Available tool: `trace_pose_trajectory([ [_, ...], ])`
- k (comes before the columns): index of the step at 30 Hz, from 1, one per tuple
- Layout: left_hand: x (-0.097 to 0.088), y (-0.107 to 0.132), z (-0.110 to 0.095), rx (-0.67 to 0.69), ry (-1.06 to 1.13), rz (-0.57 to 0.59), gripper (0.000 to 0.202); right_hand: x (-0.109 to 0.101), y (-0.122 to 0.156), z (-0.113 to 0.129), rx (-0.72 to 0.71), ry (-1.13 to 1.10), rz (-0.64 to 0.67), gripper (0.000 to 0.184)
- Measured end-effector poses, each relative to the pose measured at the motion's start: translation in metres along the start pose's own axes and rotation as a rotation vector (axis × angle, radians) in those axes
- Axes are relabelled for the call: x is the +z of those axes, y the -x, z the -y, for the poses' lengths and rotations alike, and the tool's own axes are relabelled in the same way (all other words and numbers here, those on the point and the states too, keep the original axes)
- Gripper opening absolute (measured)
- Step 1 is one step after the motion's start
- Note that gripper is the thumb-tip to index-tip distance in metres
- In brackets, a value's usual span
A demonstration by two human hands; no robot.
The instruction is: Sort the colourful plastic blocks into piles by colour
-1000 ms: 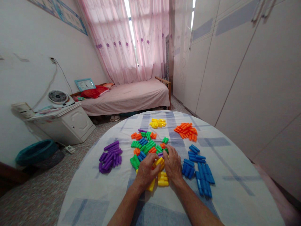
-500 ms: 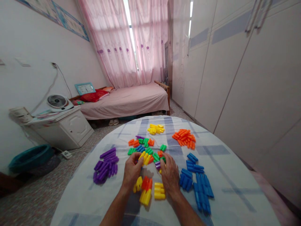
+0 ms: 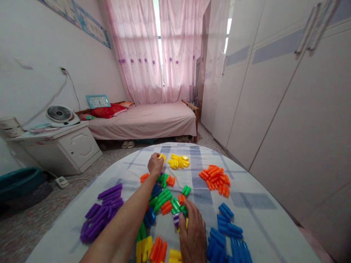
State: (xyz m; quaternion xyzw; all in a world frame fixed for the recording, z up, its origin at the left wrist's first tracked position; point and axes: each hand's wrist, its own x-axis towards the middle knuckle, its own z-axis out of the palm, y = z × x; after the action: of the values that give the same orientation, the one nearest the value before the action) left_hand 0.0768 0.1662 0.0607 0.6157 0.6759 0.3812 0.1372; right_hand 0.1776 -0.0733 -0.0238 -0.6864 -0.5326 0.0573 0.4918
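Note:
My left hand (image 3: 155, 164) is stretched to the far side of the table, its fingers closed on a yellow toy block (image 3: 162, 157) just left of the yellow block pile (image 3: 178, 161). My right hand (image 3: 193, 230) rests over the near edge of a mixed group of green blocks (image 3: 163, 197) and other colours. Its fingers are apart, beside a purple block (image 3: 176, 219) and an orange block (image 3: 181, 199). A yellow block under that hand is mostly covered. My left forearm hides part of the mixed group.
Purple blocks (image 3: 102, 215) lie at the left. An orange pile (image 3: 215, 179) sits at the far right, with blue blocks (image 3: 227, 226) nearer. Along the near edge are orange blocks (image 3: 158, 250) and yellow blocks (image 3: 144, 249). The round table wears a checked cloth (image 3: 255, 219).
My left hand has moved forward from the mixed group to the yellow pile, carrying yellow. The right hand stays over the same blocks. The camera view has shifted slightly.

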Motion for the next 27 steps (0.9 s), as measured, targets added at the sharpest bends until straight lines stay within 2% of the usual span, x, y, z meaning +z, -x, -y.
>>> trace_pose_trajectory([
  [3,0.014,-0.008,-0.004,0.037,-0.039,0.032,0.019,0.001,0.0,-0.004,-0.028,0.006,-0.011,0.037],
  [7,0.026,-0.005,-0.006,0.099,-0.045,0.155,0.019,-0.004,0.001,-0.002,0.012,-0.028,0.029,0.038],
  [10,0.02,0.007,-0.008,0.173,-0.017,0.209,0.028,-0.011,0.0,0.003,0.047,-0.061,0.073,0.04],
  [12,0.004,0.02,-0.01,0.236,0.013,0.226,0.033,-0.014,-0.002,0.006,0.062,-0.086,0.088,0.042],
  [14,-0.02,0.042,-0.01,0.303,0.052,0.253,0.033,-0.016,-0.004,0.008,0.082,-0.121,0.082,0.045],
  [16,-0.049,0.074,-0.008,0.369,0.096,0.305,0.031,-0.017,-0.006,0.01,0.094,-0.164,0.07,0.047],
  [19,-0.093,0.135,0.0,0.445,0.137,0.426,0.022,-0.018,-0.008,0.011,0.095,-0.215,0.055,0.049],
  [21,-0.115,0.176,0.008,0.579,0.164,0.523,0.022,-0.018,-0.009,0.011,0.096,-0.232,0.051,0.048],
  [24,-0.127,0.223,0.019,0.774,0.069,0.651,0.039,-0.018,-0.01,0.01,0.087,-0.24,0.044,0.048],
  [27,-0.115,0.249,0.026,0.833,-0.111,0.67,0.045,-0.017,-0.01,0.008,0.073,-0.246,0.041,0.048],
])
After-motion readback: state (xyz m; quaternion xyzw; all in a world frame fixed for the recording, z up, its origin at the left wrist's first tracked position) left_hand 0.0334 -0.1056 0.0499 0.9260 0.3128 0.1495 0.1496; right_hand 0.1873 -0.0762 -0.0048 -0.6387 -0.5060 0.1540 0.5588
